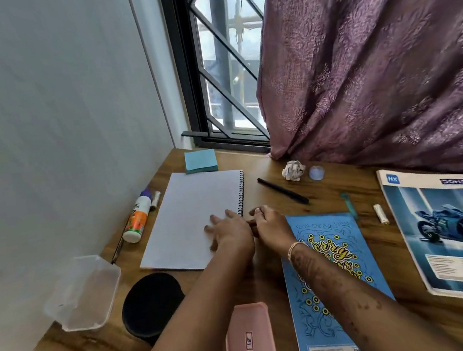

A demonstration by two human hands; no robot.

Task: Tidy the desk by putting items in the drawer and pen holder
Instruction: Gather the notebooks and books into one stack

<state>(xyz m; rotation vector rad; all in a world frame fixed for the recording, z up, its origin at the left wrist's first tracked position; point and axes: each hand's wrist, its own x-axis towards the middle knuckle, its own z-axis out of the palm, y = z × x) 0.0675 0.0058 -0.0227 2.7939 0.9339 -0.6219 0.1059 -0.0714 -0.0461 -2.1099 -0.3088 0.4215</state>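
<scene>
My left hand (227,231) lies flat with straight fingers on the lower right of a white spiral notebook (191,215). Close beside it, my right hand (265,222) has its fingers curled near the notebook's spiral edge; whether it pinches anything I cannot tell. A black pen (283,191) lies on the wooden desk (269,281) behind the hands. A black round pen holder (151,304) stands at the front left. A glue bottle (137,217), a pencil (119,244), a teal pen (349,204) and a small white eraser (381,214) lie around.
A clear plastic box (83,292) sits at the left edge. Blue sticky notes (200,160), a crumpled paper ball (293,170) and a small jar (316,172) are at the back. A pink case (249,342), a blue booklet (329,294) and a motorcycle notebook (447,230) lie nearer.
</scene>
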